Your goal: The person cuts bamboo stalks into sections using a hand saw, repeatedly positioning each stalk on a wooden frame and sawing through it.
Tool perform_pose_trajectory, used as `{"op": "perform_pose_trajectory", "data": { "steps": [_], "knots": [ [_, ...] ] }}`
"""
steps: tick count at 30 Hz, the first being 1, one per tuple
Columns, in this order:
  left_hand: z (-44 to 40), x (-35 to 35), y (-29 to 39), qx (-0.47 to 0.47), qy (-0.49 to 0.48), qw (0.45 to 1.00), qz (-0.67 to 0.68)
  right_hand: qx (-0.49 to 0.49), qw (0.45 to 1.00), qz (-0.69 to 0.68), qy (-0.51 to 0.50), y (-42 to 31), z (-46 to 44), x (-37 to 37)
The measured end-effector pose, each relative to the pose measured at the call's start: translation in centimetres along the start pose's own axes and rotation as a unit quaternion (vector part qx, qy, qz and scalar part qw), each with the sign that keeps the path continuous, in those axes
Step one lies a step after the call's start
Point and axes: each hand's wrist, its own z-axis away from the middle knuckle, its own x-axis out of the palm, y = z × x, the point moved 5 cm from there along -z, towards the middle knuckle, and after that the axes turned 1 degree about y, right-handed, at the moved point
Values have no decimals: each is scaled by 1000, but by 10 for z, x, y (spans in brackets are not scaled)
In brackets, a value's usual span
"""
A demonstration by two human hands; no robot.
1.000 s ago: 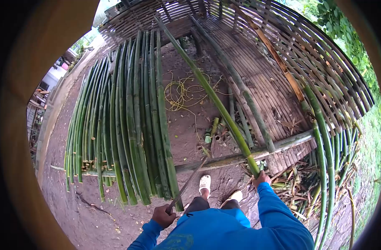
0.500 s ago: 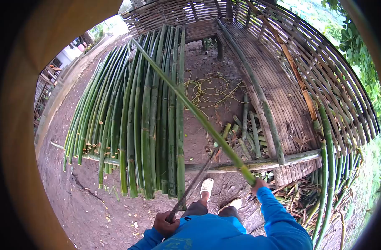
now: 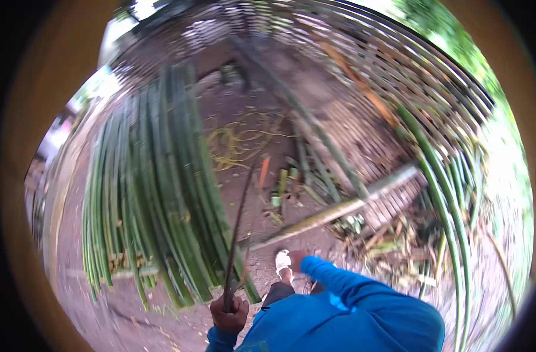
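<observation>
Upright in my left hand is a long, narrow, dark blade-like tool; its exact kind is unclear. My fingers are wrapped around its lower end. Thin orange strips show beside it, though blur hides whether they belong to it. My right hand is smeared and dark, in front of my legs near a white shoe, and its fingers cannot be made out. A wide row of green bamboo poles lies to the left, its cut ends close to my left hand.
A bamboo crossbar runs ahead of my feet. Tangled yellow cord and short bamboo offcuts lie on the ground beyond it. To the right are a slatted bamboo platform, leaning green poles and a heap of scraps.
My right hand has let go of the slanting bamboo pole, which no longer crosses the view, and drawn inward. The tool in my left hand has swung more upright. The view has turned and blurred.
</observation>
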Motion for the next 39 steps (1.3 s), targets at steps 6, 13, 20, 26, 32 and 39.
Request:
{"op": "perform_pose_trajectory", "data": {
  "steps": [6,13,20,26,32,39],
  "knots": [
    [-3,39,-43,-112,-72,974,-181,504,862,36,45,291,267,-93],
    [-11,52,-124,35,-3,944,-327,656,679,-63,324,370,460,-159],
    [-50,91,-116,117,-225,857,-448,594,631,95,490,419,450,-287],
    [-54,106,-124,61,-190,838,-507,638,665,37,386,453,436,-343],
    [-61,59,-198,15,-198,809,-553,623,656,136,404,437,428,-331],
    [-64,140,-94,-50,-146,914,-376,520,765,43,377,361,424,-247]
  ]
}}
